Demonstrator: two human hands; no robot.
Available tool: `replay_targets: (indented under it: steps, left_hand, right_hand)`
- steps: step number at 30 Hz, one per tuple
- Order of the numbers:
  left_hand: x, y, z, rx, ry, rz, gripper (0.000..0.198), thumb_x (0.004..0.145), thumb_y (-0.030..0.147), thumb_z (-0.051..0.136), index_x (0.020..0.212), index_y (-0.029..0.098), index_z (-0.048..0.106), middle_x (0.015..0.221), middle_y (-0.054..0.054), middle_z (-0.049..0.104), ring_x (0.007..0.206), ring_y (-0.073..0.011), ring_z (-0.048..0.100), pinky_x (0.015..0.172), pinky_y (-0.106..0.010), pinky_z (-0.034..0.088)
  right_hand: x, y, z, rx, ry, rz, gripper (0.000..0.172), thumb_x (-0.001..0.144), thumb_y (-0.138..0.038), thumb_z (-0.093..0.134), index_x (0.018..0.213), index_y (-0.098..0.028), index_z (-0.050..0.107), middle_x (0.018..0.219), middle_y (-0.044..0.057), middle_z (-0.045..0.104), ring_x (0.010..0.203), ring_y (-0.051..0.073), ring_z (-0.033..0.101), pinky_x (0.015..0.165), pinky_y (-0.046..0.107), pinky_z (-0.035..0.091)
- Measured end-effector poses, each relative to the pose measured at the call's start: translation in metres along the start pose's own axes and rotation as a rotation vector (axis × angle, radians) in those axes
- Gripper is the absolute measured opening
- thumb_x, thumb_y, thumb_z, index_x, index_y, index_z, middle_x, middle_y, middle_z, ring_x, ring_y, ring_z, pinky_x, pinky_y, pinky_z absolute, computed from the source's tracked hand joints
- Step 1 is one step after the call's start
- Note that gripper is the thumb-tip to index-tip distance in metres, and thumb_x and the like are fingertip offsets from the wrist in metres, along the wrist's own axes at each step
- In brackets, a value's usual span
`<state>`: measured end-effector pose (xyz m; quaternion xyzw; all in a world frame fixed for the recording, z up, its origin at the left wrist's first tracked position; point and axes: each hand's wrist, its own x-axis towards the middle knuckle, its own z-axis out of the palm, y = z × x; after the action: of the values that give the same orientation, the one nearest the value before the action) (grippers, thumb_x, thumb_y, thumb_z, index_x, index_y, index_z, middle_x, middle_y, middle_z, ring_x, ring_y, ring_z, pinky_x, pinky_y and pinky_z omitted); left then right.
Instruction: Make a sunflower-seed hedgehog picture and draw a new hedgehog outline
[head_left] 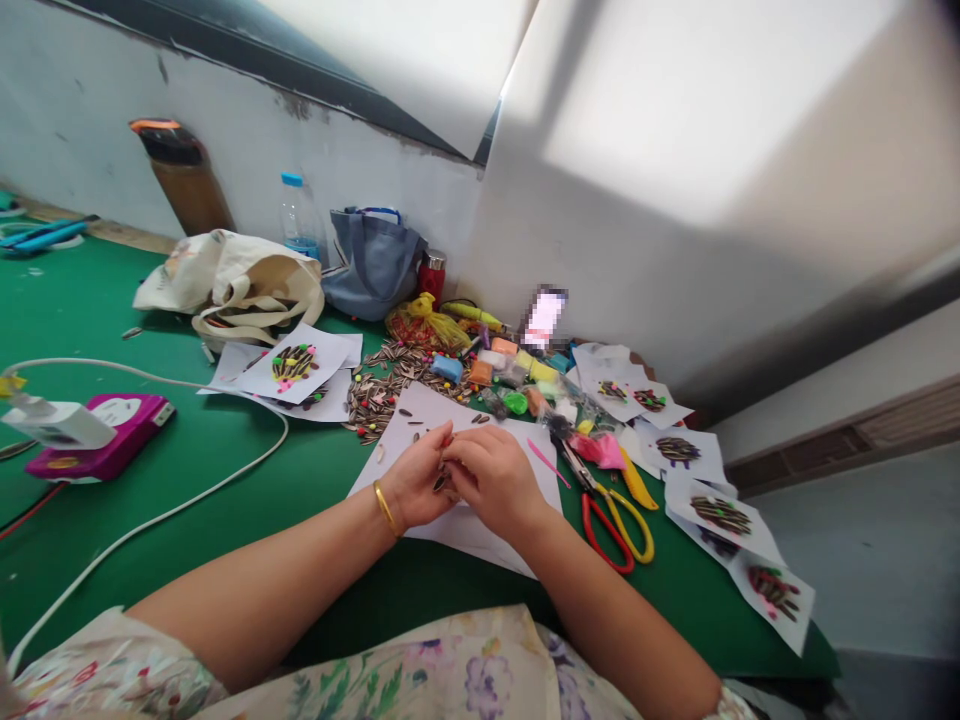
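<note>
My left hand (414, 478), with a gold bangle (387, 508) at the wrist, is cupped over a sheet of white paper (405, 420). Dark striped sunflower seeds (440, 484) show in its curled fingers. My right hand (499, 475) meets it from the right, its fingers bent and pinched together over the left palm; what lies between those fingertips is hidden. A few loose sunflower seeds (481, 419) lie on the paper just beyond the hands. Behind the sheet spreads a pile of sunflower seeds (371, 395) mixed with small coloured balls.
Red-and-yellow-handled scissors (611, 515) and a yellow knife-shaped tool (637, 480) lie right of the paper. Bags of coloured clay (448, 368) sit behind it. Seed pictures on paper (296, 365) lie left and right. A white cable (202, 495) crosses the green table (315, 560).
</note>
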<state>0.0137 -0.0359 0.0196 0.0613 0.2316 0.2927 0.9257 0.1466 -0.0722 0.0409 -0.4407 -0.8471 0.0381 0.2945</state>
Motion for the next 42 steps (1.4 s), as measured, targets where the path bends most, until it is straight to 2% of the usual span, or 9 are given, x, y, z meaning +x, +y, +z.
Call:
replay_targets:
  steps: [4, 9, 11, 14, 18, 23, 30, 36, 42]
  left_hand:
    - [-0.001, -0.002, 0.004, 0.009, 0.014, 0.036, 0.039, 0.098, 0.036, 0.037, 0.072, 0.013, 0.056, 0.06, -0.005, 0.062, 0.048, -0.0139, 0.061, 0.041, -0.022, 0.047]
    - [-0.002, -0.002, 0.006, -0.007, 0.061, 0.063, 0.031, 0.098, 0.032, 0.041, 0.082, 0.013, 0.059, 0.073, -0.007, 0.065, 0.063, -0.0147, 0.066, 0.057, -0.026, 0.057]
    - [-0.003, -0.001, 0.005, 0.002, 0.08, 0.054, 0.025, 0.096, 0.03, 0.046, 0.083, 0.013, 0.058, 0.072, -0.005, 0.062, 0.061, -0.0118, 0.064, 0.047, -0.018, 0.051]
    - [-0.005, 0.0, 0.005, 0.065, 0.052, 0.006, 0.021, 0.092, 0.03, 0.054, 0.079, 0.014, 0.055, 0.067, -0.002, 0.054, 0.052, -0.0067, 0.055, 0.032, -0.009, 0.029]
    - [-0.01, -0.001, 0.007, 0.196, 0.013, -0.024, 0.023, 0.087, 0.032, 0.063, 0.076, 0.013, 0.054, 0.066, 0.002, 0.047, 0.047, -0.0031, 0.045, 0.032, -0.007, 0.019]
    - [-0.011, -0.002, 0.01, 0.312, 0.077, 0.0, 0.02, 0.084, 0.026, 0.065, 0.073, 0.013, 0.053, 0.066, 0.003, 0.044, 0.047, -0.0022, 0.042, 0.032, -0.008, 0.016]
    - [-0.007, 0.0, 0.007, 0.284, 0.108, 0.014, 0.023, 0.088, 0.026, 0.058, 0.071, 0.013, 0.051, 0.067, 0.002, 0.042, 0.048, -0.0025, 0.041, 0.031, -0.008, 0.016]
    - [-0.002, 0.003, 0.001, 0.217, 0.098, 0.036, 0.025, 0.09, 0.027, 0.056, 0.07, 0.012, 0.05, 0.066, 0.002, 0.04, 0.048, -0.0025, 0.042, 0.031, -0.007, 0.02]
    - [-0.002, 0.002, 0.002, 0.223, 0.104, 0.048, 0.023, 0.09, 0.025, 0.056, 0.071, 0.013, 0.049, 0.068, 0.002, 0.041, 0.048, -0.0025, 0.041, 0.03, -0.008, 0.019]
  right_hand:
    - [-0.001, 0.003, -0.005, 0.112, 0.065, 0.149, 0.014, 0.088, -0.019, 0.054, 0.095, -0.022, 0.066, 0.088, 0.004, 0.067, 0.084, 0.019, 0.06, 0.079, 0.033, 0.046]
    - [-0.004, 0.01, -0.009, 0.307, 0.153, 0.316, 0.013, 0.089, -0.023, 0.053, 0.095, -0.023, 0.064, 0.089, 0.002, 0.067, 0.079, 0.016, 0.061, 0.071, 0.028, 0.049]
    - [-0.007, 0.013, -0.011, 0.378, 0.171, 0.384, 0.012, 0.089, -0.025, 0.054, 0.095, -0.022, 0.063, 0.085, 0.001, 0.067, 0.073, 0.015, 0.062, 0.066, 0.026, 0.049]
    - [-0.011, 0.018, -0.013, 0.393, 0.172, 0.434, 0.013, 0.088, -0.028, 0.054, 0.093, -0.021, 0.063, 0.082, 0.0, 0.067, 0.071, 0.015, 0.062, 0.065, 0.026, 0.05]
    - [-0.016, 0.023, -0.015, 0.385, 0.117, 0.424, 0.015, 0.088, -0.027, 0.054, 0.092, -0.021, 0.067, 0.084, 0.001, 0.069, 0.075, 0.016, 0.064, 0.068, 0.028, 0.051]
    - [-0.022, 0.028, -0.02, 0.439, -0.014, 0.37, 0.019, 0.087, -0.023, 0.055, 0.1, -0.025, 0.069, 0.09, 0.001, 0.07, 0.077, 0.016, 0.064, 0.066, 0.027, 0.05]
    - [-0.044, 0.052, -0.019, 0.272, 0.135, 0.409, 0.009, 0.082, -0.024, 0.061, 0.077, -0.021, 0.067, 0.075, 0.001, 0.064, 0.071, 0.016, 0.057, 0.068, 0.029, 0.045]
    - [-0.07, 0.065, -0.003, 0.253, 0.076, 0.424, 0.01, 0.082, -0.02, 0.06, 0.073, -0.021, 0.066, 0.074, 0.001, 0.061, 0.072, 0.016, 0.055, 0.069, 0.029, 0.044]
    - [-0.076, 0.069, 0.009, 0.207, 0.063, 0.418, 0.008, 0.081, -0.02, 0.062, 0.075, -0.021, 0.067, 0.074, 0.001, 0.062, 0.073, 0.017, 0.056, 0.071, 0.03, 0.044]
